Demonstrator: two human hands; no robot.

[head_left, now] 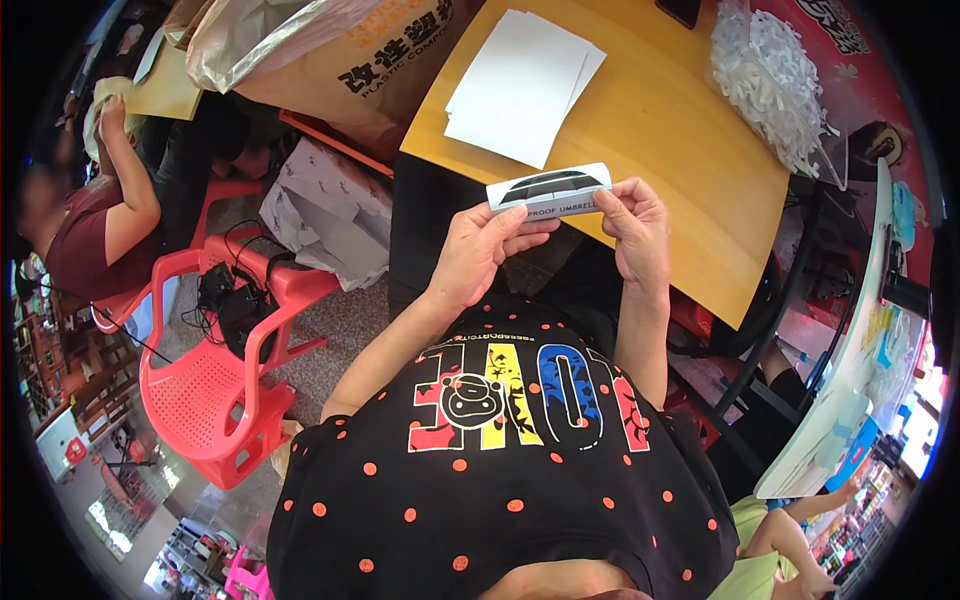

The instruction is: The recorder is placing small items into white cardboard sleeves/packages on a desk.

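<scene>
Both hands hold a small printed carton (550, 190), white and grey with a dark arched picture on it, above the table's near edge. My left hand (474, 252) grips its left end, thumb on the front and fingers curled beneath. At the other end, my right hand (641, 230) pinches the carton between thumb and fingers. Just beyond it, a few white sheets (525, 85) lie loosely stacked on the yellow wooden table (665, 190). Whether the carton has anything inside cannot be seen.
A clear bag of white pieces (765, 85) sits at the table's far right, near a dark phone (680, 10). Left of the table stand a large printed sack (330, 65) and a red plastic chair (215, 375) with black cables. One person (105, 225) sits farther left; another (785, 545) is lower right.
</scene>
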